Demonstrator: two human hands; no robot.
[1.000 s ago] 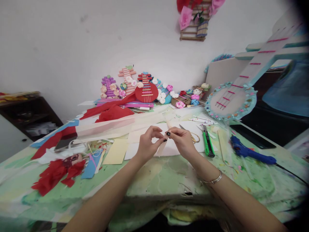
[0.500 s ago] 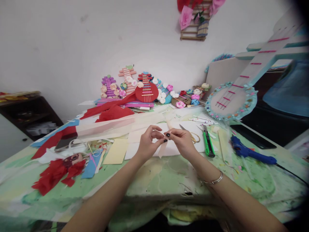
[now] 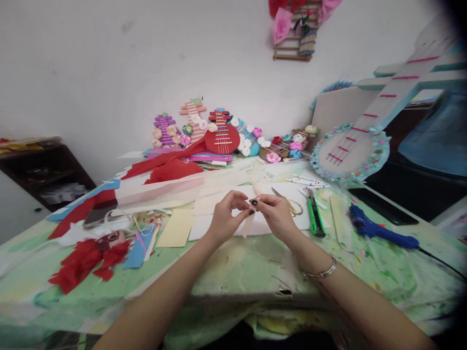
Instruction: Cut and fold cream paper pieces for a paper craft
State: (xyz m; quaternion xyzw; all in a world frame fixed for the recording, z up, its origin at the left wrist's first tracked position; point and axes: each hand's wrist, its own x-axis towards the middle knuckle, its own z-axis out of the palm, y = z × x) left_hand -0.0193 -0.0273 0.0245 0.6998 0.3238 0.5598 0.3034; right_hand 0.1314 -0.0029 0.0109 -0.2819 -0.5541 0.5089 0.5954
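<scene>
A narrow pale pink paper strip (image 3: 248,226) hangs between my two hands, its lower end pointing down over a white sheet (image 3: 200,229). My left hand (image 3: 229,214) pinches the strip near its middle, thumb and fingertips closed in a ring. From the other side, my right hand (image 3: 273,212) grips the same strip between thumb and index finger, touching my left fingertips. Gold-handled scissors (image 3: 295,208) lie just behind my right hand, partly covered by it. A green utility knife (image 3: 315,214) rests to the right.
A blue glue gun (image 3: 379,228) with a cord and a black phone (image 3: 381,206) lie at right. Yellow card (image 3: 176,227) and red crepe paper (image 3: 75,267) are at left. Paper-flowered toy lutes (image 3: 222,138) line the wall; a big lute model (image 3: 350,150) leans at right.
Both hands stay almost in place, with slight finger movement at the strip. The strip's lower end has shifted a little to the right.
</scene>
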